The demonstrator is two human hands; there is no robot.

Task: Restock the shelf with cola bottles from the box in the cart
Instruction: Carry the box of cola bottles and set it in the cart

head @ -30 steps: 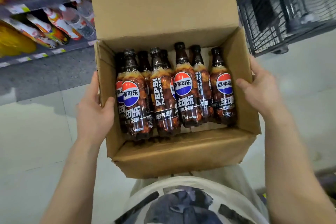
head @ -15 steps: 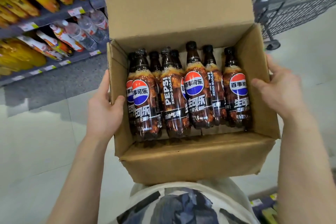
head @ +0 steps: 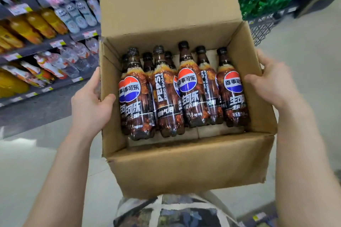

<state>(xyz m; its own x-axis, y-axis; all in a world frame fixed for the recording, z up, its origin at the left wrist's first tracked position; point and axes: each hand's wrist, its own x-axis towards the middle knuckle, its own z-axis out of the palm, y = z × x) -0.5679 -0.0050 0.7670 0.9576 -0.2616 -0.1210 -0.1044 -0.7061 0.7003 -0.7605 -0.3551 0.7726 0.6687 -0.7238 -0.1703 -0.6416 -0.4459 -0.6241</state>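
Observation:
I hold an open cardboard box in front of my chest, its far flap standing up. Inside stand several dark cola bottles with black caps and red-white-blue labels, packed toward the far side. My left hand grips the box's left wall, thumb hooked over the rim. My right hand clasps the right wall, fingers over its top edge. The box is clear of the cart and held in the air.
Shelves on the left carry orange juice bottles and clear water bottles. A wire cart stands behind the box at the right, with green bottles on shelving beyond. Pale floor lies below.
The view has swung right and up along the shelves while I carry the box. More of the shelving shows on the left. Both hands keep the same grip.

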